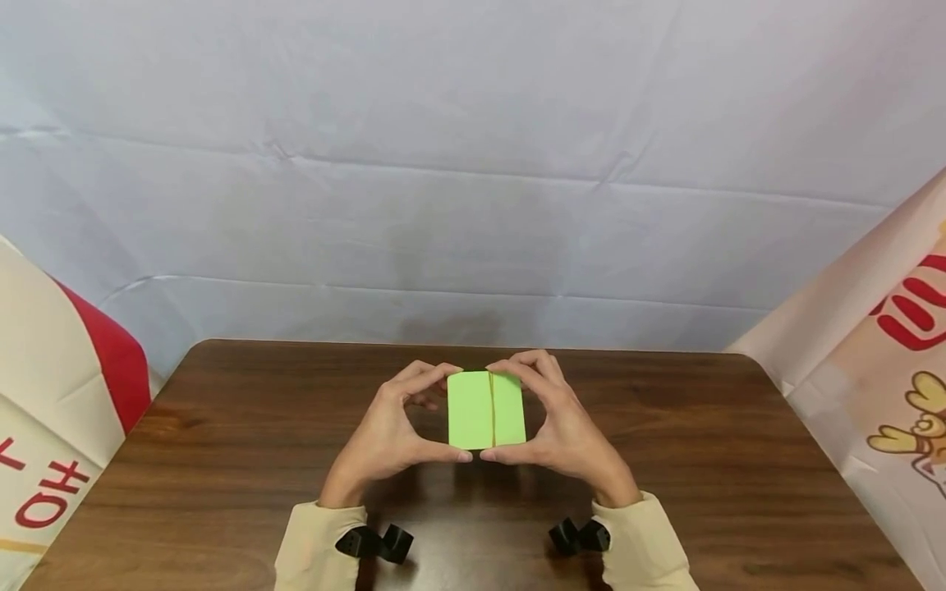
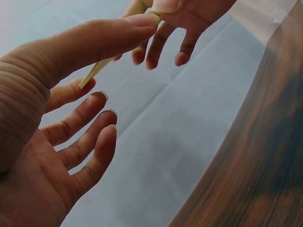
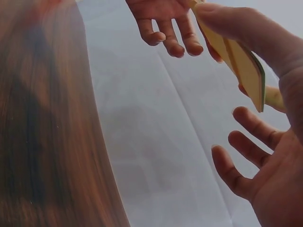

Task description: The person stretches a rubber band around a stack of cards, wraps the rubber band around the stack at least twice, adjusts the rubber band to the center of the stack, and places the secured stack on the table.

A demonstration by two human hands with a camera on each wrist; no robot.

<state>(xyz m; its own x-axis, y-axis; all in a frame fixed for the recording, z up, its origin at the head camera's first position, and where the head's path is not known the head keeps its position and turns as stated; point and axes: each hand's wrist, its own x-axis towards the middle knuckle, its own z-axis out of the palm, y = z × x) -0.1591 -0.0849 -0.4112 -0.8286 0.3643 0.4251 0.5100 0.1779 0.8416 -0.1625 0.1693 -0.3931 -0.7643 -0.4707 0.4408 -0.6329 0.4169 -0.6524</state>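
Observation:
A thin stack of bright green cards [image 1: 469,410] is held up between both hands, with a narrow yellowish rubber band [image 1: 493,414] running round it right of its middle. My left hand [image 1: 388,431] pinches the stack's left part, thumb at the near edge and forefinger at the far corner. The right hand [image 1: 569,427] pinches the other side the same way, the two thumb tips close together. From the right wrist, the stack's underside [image 3: 241,66] looks pale yellow. The other fingers of both hands are off the stack, loosely bent.
Below the hands lies a dark brown wooden table [image 1: 222,460] with rounded far corners. A pale cloth backdrop [image 1: 443,222] hangs behind it. Printed cloths flank it at left [image 1: 52,410] and right [image 1: 879,369]. Black wrist devices sit at both cream sleeves [image 1: 321,546].

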